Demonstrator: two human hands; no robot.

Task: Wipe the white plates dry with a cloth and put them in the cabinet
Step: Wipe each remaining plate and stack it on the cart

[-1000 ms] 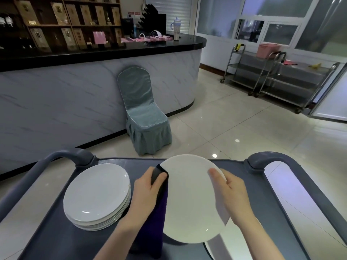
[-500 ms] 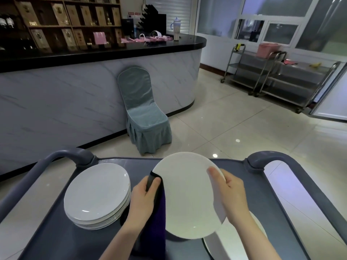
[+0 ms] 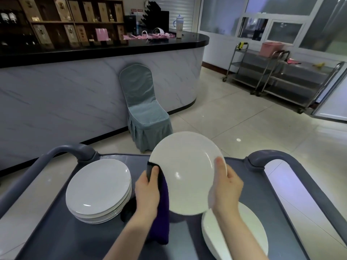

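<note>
Left hand [image 3: 148, 192] grips a dark purple cloth [image 3: 161, 212] and pinches it onto the left rim of 1 white plate [image 3: 185, 171], thumb on top of the cloth at the plate edge. Right hand [image 3: 227, 186] holds the same plate at its right rim, thumb on the front face, fingers hidden behind. Plate is in the air above the grey cart [image 3: 56, 241], tilted, face toward the camera. Cloth hangs down from the left hand, lower end near the cart top; contact unclear.

On the cart, left of the hands: stack of white plates [image 3: 99, 186], lying flat, several high, exact count not readable. Lower right on the cart: more white plates [image 3: 244, 231], partly covered by the right forearm, count unclear. Cart handle [image 3: 75, 149] curves up at the far left corner, a matching 1 at the far right.

Beyond the cart: teal-covered chair [image 3: 144, 113] against a white marble-look counter [image 3: 75, 94] with a black top. Tumbler [image 3: 179, 25] and pink items on the counter. 2 steel trolleys [image 3: 281, 79] at far right, pink bin [image 3: 271, 47] on top of 1.
</note>
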